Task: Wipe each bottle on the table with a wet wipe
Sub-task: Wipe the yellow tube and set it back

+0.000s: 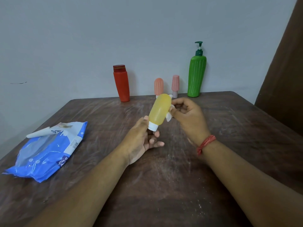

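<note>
My left hand [141,139] pinches the white cap of a small yellow bottle [159,110], held tilted above the table with its cap end down. My right hand [188,118] holds a white wet wipe [169,116] pressed against the bottle's right side. Along the wall at the table's far edge stand a red bottle [121,83], an orange bottle [158,86], a pink bottle [175,85] and a tall green pump bottle [196,74].
A blue wet wipe pack [47,150] lies open on the left of the brown table [164,185], its flap peeled back. A brown curtain [285,63] hangs at the right. The wall rises directly behind the bottles.
</note>
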Motion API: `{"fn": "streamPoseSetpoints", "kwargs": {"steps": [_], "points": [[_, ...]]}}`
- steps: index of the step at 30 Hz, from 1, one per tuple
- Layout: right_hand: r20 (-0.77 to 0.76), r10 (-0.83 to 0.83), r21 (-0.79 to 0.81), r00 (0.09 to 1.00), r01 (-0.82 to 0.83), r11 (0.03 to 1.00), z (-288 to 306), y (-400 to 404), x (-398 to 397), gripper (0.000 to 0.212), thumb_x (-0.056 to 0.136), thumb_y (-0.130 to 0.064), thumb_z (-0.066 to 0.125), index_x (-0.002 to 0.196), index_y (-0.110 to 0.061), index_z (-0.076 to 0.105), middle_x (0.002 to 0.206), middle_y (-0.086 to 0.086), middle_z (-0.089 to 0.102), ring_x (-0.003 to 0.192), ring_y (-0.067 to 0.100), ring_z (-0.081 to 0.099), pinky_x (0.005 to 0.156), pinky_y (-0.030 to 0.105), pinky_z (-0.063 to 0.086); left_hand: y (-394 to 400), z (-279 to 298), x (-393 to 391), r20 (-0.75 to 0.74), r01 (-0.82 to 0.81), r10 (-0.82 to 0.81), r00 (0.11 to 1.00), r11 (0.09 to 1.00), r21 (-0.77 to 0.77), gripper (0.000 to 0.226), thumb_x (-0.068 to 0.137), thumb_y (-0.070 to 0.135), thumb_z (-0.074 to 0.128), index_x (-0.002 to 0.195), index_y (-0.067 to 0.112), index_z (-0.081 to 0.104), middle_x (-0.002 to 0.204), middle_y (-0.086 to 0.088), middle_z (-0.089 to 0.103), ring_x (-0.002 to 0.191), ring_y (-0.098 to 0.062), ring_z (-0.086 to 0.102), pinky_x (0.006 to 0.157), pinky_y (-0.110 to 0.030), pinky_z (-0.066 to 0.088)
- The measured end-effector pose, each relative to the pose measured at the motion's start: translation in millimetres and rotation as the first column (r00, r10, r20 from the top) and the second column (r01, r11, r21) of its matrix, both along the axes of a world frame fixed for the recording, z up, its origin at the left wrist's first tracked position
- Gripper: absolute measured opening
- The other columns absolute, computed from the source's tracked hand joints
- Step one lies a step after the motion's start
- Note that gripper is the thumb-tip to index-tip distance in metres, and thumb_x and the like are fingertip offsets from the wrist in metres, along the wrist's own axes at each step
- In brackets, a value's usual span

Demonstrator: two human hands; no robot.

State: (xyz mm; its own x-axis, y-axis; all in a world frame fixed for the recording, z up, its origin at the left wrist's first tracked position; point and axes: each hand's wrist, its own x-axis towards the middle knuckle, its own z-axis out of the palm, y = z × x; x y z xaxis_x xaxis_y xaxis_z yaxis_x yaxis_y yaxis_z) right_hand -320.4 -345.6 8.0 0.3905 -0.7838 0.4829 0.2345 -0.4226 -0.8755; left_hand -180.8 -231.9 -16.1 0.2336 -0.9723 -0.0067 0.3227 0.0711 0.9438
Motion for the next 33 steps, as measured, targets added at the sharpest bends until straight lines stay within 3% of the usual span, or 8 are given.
{"fn": "streamPoseSetpoints", "kwargs": {"steps": [7, 10, 13, 18, 22, 27, 31, 33], "points": [[-0.197, 0.133, -0.068, 0.971, -0.149, 0.987, -11, 27, 15, 0.015, 0.090, -0.005, 0.067, 0.094, -0.020, 0.066, 0.092, 0.004, 0.073, 0.088, 0.016, 0.070, 0.082, 0.032, 0.058, -7, 3, 5, -0.170, -0.124, 0.125, 0.977, 0.992, 0.015, 0.054, 0.112, 0.039, 0.025, 0.122, 0.015, 0.073, 0.083, -0.009, 0.066, 0.055, -0.012, 0.039, 0.069, -0.036, 0.059], [-0.254, 0.041, -0.111, 0.966, -0.071, 0.991, -13, 32, 18, 0.014, 0.090, -0.010, 0.067, 0.096, -0.023, 0.065, 0.093, -0.002, 0.071, 0.089, 0.011, 0.069, 0.083, 0.034, 0.059, -9, 4, 1, -0.152, -0.244, 0.247, 0.957, 0.969, 0.041, 0.039, 0.111, 0.038, 0.030, 0.131, 0.012, 0.051, 0.092, -0.013, 0.071, 0.053, -0.012, 0.045, 0.066, -0.037, 0.059], [-0.254, 0.006, -0.110, 0.967, -0.035, 0.993, -13, 32, 17, 0.014, 0.091, -0.012, 0.067, 0.097, -0.024, 0.065, 0.093, -0.005, 0.071, 0.089, 0.009, 0.068, 0.083, 0.034, 0.058, -8, 3, -2, -0.093, -0.302, 0.303, 0.948, 0.953, 0.028, 0.025, 0.111, 0.036, 0.034, 0.122, 0.014, 0.043, 0.098, -0.014, 0.072, 0.055, -0.012, 0.052, 0.067, -0.038, 0.060], [-0.159, 0.031, -0.013, 0.987, -0.033, 0.999, -11, 30, 17, 0.011, 0.091, -0.010, 0.068, 0.092, -0.020, 0.066, 0.087, -0.002, 0.074, 0.085, 0.013, 0.071, 0.079, 0.039, 0.060, -7, 0, -6, -0.015, -0.308, 0.308, 0.951, 0.946, -0.105, 0.034, 0.112, 0.032, 0.033, 0.117, 0.003, 0.049, 0.119, -0.016, 0.072, 0.104, -0.028, 0.073, 0.079, -0.041, 0.062], [-0.128, -0.005, 0.007, 0.992, 0.006, 1.000, -10, 28, 16, 0.008, 0.090, -0.014, 0.069, 0.090, -0.021, 0.066, 0.086, -0.001, 0.073, 0.083, 0.014, 0.071, 0.077, 0.038, 0.060, -7, -4, -11, 0.031, -0.287, 0.293, 0.956, 0.948, -0.137, 0.035, 0.110, 0.031, 0.038, 0.116, 0.000, 0.053, 0.123, -0.021, 0.066, 0.112, -0.039, 0.066, 0.083, -0.039, 0.061], [-0.159, -0.110, -0.107, 0.981, 0.093, 0.990, -8, 29, 15, 0.012, 0.088, -0.015, 0.070, 0.090, -0.025, 0.065, 0.085, -0.008, 0.070, 0.078, 0.003, 0.066, 0.070, 0.021, 0.055, -6, -6, -12, 0.118, -0.219, 0.232, 0.965, 0.968, -0.120, 0.031, 0.106, 0.031, 0.048, 0.116, 0.004, 0.060, 0.096, -0.009, 0.062, 0.076, -0.009, 0.060, 0.078, -0.035, 0.060], [-0.210, -0.218, -0.390, 0.953, 0.122, 0.913, -8, 28, 14, 0.018, 0.086, -0.006, 0.067, 0.095, -0.022, 0.068, 0.094, -0.014, 0.063, 0.081, 0.003, 0.060, 0.068, 0.015, 0.049, -7, -6, -9, 0.110, -0.223, 0.233, 0.966, 0.970, -0.092, 0.036, 0.109, 0.034, 0.042, 0.111, 0.006, 0.063, 0.086, -0.006, 0.066, 0.064, -0.010, 0.055, 0.066, -0.034, 0.058], [-0.183, -0.195, -0.340, 0.964, 0.124, 0.932, -6, 25, 12, 0.023, 0.088, -0.003, 0.063, 0.100, -0.023, 0.068, 0.097, -0.014, 0.066, 0.085, 0.002, 0.063, 0.070, 0.015, 0.050, -7, -5, -8, 0.082, -0.219, 0.226, 0.971, 0.972, -0.080, 0.034, 0.109, 0.036, 0.040, 0.114, 0.006, 0.056, 0.079, -0.003, 0.065, 0.060, -0.011, 0.053, 0.064, -0.035, 0.057]]}}
